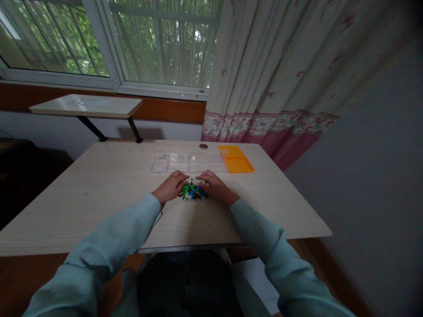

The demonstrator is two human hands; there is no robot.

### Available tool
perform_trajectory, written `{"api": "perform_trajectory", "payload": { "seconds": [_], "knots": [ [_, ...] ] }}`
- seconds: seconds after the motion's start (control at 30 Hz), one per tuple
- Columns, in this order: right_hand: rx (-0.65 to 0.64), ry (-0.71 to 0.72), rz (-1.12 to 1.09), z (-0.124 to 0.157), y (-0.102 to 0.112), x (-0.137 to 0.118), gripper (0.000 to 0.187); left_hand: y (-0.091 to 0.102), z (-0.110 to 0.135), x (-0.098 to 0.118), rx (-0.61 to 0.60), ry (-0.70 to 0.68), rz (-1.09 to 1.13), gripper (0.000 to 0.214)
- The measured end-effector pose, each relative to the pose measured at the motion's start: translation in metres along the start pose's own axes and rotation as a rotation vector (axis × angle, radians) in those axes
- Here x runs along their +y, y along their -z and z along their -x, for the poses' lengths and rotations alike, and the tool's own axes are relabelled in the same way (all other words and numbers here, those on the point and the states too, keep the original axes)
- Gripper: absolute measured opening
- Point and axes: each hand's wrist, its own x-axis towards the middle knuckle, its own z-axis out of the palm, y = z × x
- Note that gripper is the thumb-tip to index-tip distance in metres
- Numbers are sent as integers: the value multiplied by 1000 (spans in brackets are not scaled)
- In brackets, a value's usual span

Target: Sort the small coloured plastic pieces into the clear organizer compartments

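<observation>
A loose pile of small green, blue, dark and pale pieces (193, 191) lies on the table between my two hands. They are too small to tell whether they are beads or toy bricks. My left hand (171, 186) rests at the pile's left edge, its fingers bent loosely around it and the thumb near the pieces. From the other side, my right hand (216, 186) curves around the right edge, fingers and thumb apart. Neither hand visibly holds anything, though the undersides of the fingers are hidden. Just beyond the hands sits a transparent plastic compartment box (178, 166).
An orange tray or lid (238, 164) adjoins the box's right end. Behind them is a dark round spot (203, 146) in the light wooden table (109, 193). A small raised shelf (112, 107) on black legs stands at the back left. A curtain (264, 88) hangs behind.
</observation>
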Motion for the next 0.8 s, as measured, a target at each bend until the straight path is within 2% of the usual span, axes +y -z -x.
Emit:
{"api": "perform_trajectory", "payload": {
  "seconds": [0.23,0.37,0.5,0.67,0.8],
  "knots": [
    [-22,27,127,-4,-6,-7,26,-7,-2,6,-57,-48,-61,35],
    [-63,28,44,-3,1,-5,25,-1,-2,3,-59,-45,2,34],
    [-2,-20,27,0,11,5,27,12,0,-7,-42,-30,52,32],
    [-27,-11,110,4,12,10,26,33,4,-12,-283,-18,110,46],
    [-83,46,55,5,10,6,26,41,6,-7,-337,-95,119,64]
  ]
}}
